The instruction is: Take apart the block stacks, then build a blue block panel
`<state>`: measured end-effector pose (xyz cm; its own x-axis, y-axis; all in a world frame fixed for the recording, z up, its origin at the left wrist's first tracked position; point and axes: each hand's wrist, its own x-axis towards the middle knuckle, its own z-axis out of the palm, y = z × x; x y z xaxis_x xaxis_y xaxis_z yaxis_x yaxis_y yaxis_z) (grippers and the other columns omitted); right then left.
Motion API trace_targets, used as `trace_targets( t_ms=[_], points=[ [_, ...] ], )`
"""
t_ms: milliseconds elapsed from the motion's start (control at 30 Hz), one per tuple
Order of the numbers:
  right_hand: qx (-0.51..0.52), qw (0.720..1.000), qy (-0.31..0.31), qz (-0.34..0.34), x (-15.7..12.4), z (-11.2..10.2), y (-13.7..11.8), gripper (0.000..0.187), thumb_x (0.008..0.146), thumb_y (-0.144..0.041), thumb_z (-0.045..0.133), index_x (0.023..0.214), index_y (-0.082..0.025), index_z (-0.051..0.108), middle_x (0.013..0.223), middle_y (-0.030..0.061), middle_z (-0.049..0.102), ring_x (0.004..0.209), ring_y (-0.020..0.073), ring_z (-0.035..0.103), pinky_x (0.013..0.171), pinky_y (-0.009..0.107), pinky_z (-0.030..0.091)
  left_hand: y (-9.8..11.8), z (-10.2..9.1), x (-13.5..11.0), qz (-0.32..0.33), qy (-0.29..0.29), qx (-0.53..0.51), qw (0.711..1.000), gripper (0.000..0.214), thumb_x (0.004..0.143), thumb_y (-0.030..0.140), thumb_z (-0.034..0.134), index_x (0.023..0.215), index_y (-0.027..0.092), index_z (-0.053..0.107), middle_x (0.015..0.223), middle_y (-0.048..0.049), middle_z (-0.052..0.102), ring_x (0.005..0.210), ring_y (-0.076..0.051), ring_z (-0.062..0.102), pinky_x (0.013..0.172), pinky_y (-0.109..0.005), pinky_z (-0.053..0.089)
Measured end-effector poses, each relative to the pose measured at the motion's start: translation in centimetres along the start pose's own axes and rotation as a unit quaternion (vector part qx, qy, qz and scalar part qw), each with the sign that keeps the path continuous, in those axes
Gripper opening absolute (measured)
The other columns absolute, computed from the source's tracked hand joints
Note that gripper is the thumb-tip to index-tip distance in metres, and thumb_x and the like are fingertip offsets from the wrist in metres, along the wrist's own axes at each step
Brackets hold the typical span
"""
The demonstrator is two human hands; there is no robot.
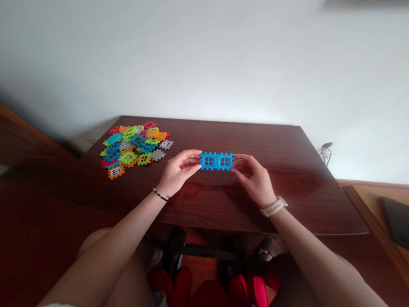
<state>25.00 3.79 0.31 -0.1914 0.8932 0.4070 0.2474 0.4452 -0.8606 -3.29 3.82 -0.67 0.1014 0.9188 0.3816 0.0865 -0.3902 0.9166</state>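
Two blue window-shaped interlocking tiles, a left tile (pixel 208 161) and a right tile (pixel 225 162), meet edge to edge above the dark wooden table. My left hand (pixel 180 168) pinches the outer edge of the left tile between thumb and fingers. At the opposite end, my right hand (pixel 253 176) grips the right tile the same way. The notched edges touch in the middle; whether they are fully locked I cannot tell. Off to the left lies a heap of colourful interlocking tiles (pixel 129 146), in red, orange, green, blue and grey, some with window openings.
The brown table (pixel 286 153) stands against a pale wall (pixel 216 51). An orange tile with a white window (pixel 116 172) lies at the heap's near edge. Black cables (pixel 325 150) hang beyond the table's right side, and a dark flat object (pixel 403 224) rests further right.
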Motion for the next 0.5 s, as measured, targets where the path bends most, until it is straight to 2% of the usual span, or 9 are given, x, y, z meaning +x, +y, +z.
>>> trace_targets(
  t_ms=[167,333,500],
  points=[
    [-0.029,1.000,-0.006,-0.007,0.01,0.02,0.04,0.037,0.096,-0.037,0.077,0.130,-0.027,0.070,0.104,0.0042,0.082,0.095,0.0239,0.080,0.091,0.040,0.066,0.27,-0.23,-0.20,-0.017,-0.005,0.019,1.000,0.042,0.090,0.032,0.083,0.130,0.021,0.072,0.123,-0.0098,0.078,0.103,-0.020,0.078,0.096,-0.037,0.067],
    [-0.110,0.993,-0.026,-0.010,-0.17,-0.10,-0.18,0.036,0.099,-0.034,0.072,0.135,-0.028,0.069,0.105,0.0045,0.082,0.092,0.0243,0.079,0.087,0.040,0.066,0.54,-0.52,-0.36,0.003,-0.021,0.082,0.996,0.040,0.093,0.031,0.079,0.132,0.022,0.073,0.118,-0.0088,0.079,0.098,-0.019,0.077,0.091,-0.035,0.066],
    [-0.170,0.984,-0.042,-0.017,-0.28,-0.24,0.17,0.021,0.102,-0.034,0.069,0.120,-0.028,0.076,0.106,0.0061,0.082,0.091,0.0265,0.078,0.085,0.041,0.065,-0.10,-0.83,-0.45,0.012,-0.054,0.122,0.991,0.037,0.093,0.030,0.079,0.129,0.022,0.075,0.115,-0.0082,0.080,0.101,-0.021,0.078,0.095,-0.038,0.066]
  ],
)
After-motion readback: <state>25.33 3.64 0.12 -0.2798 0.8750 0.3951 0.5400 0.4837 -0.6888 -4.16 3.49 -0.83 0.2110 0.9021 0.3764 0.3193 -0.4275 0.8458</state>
